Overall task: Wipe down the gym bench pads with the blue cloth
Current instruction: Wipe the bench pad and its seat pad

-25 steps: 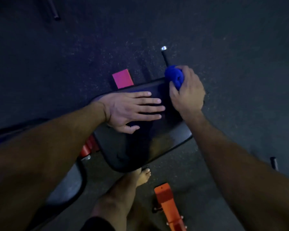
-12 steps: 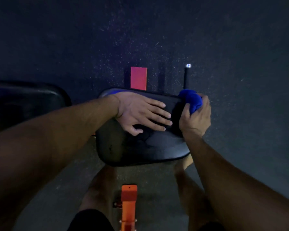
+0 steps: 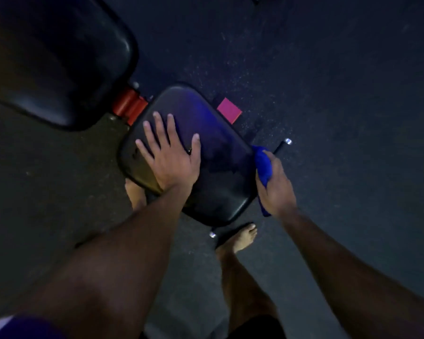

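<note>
1. The left hand [image 3: 171, 157] lies flat with fingers spread and straight, pressing on the small black seat pad [image 3: 216, 172] at the centre of the frame.
2. The right hand [image 3: 277, 189] clenches the bunched blue cloth [image 3: 263, 165] against the pad's right edge.
3. A larger black back pad [image 3: 59, 57] fills the upper left, joined by a red frame piece [image 3: 127, 105].
4. A pink card [image 3: 229, 110] lies on the dark floor [image 3: 328, 94] just beyond the seat pad.
5. Bare feet stand below the pad.

Dark speckled floor [image 3: 328, 69] under pink card [image 3: 229, 110].
</note>
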`<state>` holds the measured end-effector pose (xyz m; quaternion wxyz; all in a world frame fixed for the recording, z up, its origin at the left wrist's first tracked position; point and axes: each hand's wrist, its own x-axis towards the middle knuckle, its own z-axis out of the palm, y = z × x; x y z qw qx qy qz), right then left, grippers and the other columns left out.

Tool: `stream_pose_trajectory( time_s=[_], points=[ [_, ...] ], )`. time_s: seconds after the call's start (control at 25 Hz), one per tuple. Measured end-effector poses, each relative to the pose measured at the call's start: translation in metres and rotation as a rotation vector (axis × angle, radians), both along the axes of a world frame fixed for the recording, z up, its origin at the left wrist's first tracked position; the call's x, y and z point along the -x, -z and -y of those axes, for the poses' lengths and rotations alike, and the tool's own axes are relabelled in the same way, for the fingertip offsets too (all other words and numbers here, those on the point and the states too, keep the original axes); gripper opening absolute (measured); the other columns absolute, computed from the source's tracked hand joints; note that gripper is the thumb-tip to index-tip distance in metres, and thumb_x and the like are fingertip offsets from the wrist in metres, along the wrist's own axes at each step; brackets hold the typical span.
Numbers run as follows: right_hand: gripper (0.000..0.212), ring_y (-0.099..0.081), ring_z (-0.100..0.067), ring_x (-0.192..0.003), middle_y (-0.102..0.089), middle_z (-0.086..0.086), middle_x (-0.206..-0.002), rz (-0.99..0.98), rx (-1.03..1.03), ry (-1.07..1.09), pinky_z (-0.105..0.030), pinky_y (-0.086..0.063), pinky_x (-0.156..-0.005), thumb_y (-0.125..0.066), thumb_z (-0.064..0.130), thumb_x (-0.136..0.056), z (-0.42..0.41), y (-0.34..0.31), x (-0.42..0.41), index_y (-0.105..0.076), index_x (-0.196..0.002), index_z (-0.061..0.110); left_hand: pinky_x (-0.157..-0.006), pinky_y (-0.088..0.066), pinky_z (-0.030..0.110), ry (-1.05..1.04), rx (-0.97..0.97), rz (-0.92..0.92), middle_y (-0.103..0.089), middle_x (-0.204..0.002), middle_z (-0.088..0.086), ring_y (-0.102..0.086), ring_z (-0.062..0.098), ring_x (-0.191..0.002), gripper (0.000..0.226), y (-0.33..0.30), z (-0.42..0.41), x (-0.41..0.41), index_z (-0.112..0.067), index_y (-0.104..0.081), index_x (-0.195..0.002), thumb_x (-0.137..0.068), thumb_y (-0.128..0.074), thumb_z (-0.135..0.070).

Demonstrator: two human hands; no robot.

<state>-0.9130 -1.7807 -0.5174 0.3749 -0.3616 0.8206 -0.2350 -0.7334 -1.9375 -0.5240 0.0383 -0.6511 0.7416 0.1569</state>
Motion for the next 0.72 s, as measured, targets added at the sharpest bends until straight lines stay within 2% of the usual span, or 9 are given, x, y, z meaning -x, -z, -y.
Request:
stream_pose_trajectory(
  time_s=[0.12,0.16,0.24,0.32,0.4,0.48,0.52,0.64,0.72],
  points=[
    [0.048,-0.05,-0.014,-0.126,-0.05,0.0,-0.142,0.062,0.005,-0.255,-0.019,-0.033,-0.107,-0.048,0.032,-0.1,0.002,0.002,0.037,-0.037,-0.145,0.019,-0.123,-0.013,0.063,-0.018,0.155,0.015,-0.023,-0.169,0.007,-0.018,0.034,-0.156,0.07,0.026,-0.007,0.0,-0.019,-0.032,-0.159,-0.102,-0.033,-0.059],
    [0.047,-0.05,-0.016,-0.127,-0.05,-0.004,-0.141,0.054,0.013,-0.286,-0.019,-0.031,-0.11,-0.05,0.027,-0.101,0.007,0.003,0.036,-0.039,-0.144,0.013,-0.123,-0.013,0.063,-0.027,0.177,0.004,-0.023,-0.169,0.007,-0.019,0.034,-0.156,0.069,0.03,-0.008,-0.002,-0.019,-0.032,-0.159,-0.103,-0.034,-0.058],
    [0.043,-0.049,-0.02,-0.126,-0.05,-0.008,-0.136,0.06,0.05,-0.273,-0.028,-0.032,-0.113,-0.054,0.016,-0.1,0.018,0.005,0.026,-0.043,-0.139,0.003,-0.123,-0.014,0.063,-0.039,0.198,-0.026,-0.023,-0.17,0.006,-0.018,0.033,-0.157,0.068,0.031,-0.007,-0.001,-0.019,-0.032,-0.159,-0.104,-0.031,-0.058],
    [0.037,-0.05,-0.017,-0.121,-0.052,-0.005,-0.13,0.041,0.062,-0.256,-0.032,-0.036,-0.11,-0.054,0.013,-0.1,0.03,0.007,0.019,-0.047,-0.134,0.003,-0.123,-0.012,0.063,-0.041,0.193,-0.048,-0.022,-0.17,0.007,-0.016,0.033,-0.157,0.067,0.029,-0.005,-0.001,-0.019,-0.032,-0.159,-0.105,-0.027,-0.058],
    [0.03,-0.053,-0.009,-0.111,-0.055,0.004,-0.122,0.063,0.028,-0.223,-0.025,-0.039,-0.1,-0.052,0.02,-0.101,0.05,0.01,0.021,-0.049,-0.13,0.012,-0.124,-0.01,0.063,-0.026,0.196,-0.032,-0.021,-0.17,0.007,-0.015,0.034,-0.157,0.067,0.03,-0.004,-0.003,-0.019,-0.031,-0.159,-0.106,-0.023,-0.058],
    [0.023,-0.054,-0.002,-0.098,-0.057,0.01,-0.111,0.086,-0.032,-0.242,-0.019,-0.038,-0.084,-0.047,0.035,-0.102,0.076,0.013,0.022,-0.048,-0.122,0.025,-0.124,-0.009,0.062,-0.03,0.202,-0.044,-0.022,-0.17,0.008,-0.016,0.034,-0.157,0.067,0.031,-0.006,-0.006,-0.019,-0.03,-0.16,-0.106,-0.022,-0.057],
    [0.023,-0.054,-0.001,-0.095,-0.058,0.01,-0.107,0.094,-0.031,-0.278,-0.019,-0.037,-0.08,-0.044,0.043,-0.101,0.098,0.014,0.021,-0.048,-0.118,0.029,-0.124,-0.009,0.062,-0.026,0.22,-0.046,-0.022,-0.17,0.008,-0.016,0.035,-0.157,0.066,0.032,-0.005,-0.006,-0.018,-0.031,-0.16,-0.106,-0.023,-0.056],
    [0.028,-0.057,-0.006,-0.098,-0.061,0.008,-0.106,0.16,0.054,-0.374,-0.021,-0.039,-0.083,-0.04,0.057,-0.097,0.182,0.024,0.012,-0.046,-0.109,0.032,-0.124,-0.011,0.061,-0.038,0.248,-0.057,-0.025,-0.169,0.008,-0.018,0.034,-0.156,0.066,0.035,-0.003,-0.003,-0.018,-0.033,-0.159,-0.103,-0.033,-0.053],
    [0.033,-0.057,-0.007,-0.101,-0.061,0.008,-0.11,0.174,0.125,-0.478,-0.025,-0.041,-0.086,-0.04,0.058,-0.096,0.25,0.032,-0.005,-0.047,-0.111,0.03,-0.124,-0.014,0.061,-0.039,0.297,-0.037,-0.027,-0.168,0.007,-0.021,0.033,-0.156,0.066,0.039,-0.004,-0.004,-0.018,-0.037,-0.158,-0.102,-0.037,-0.052]
  ],
)
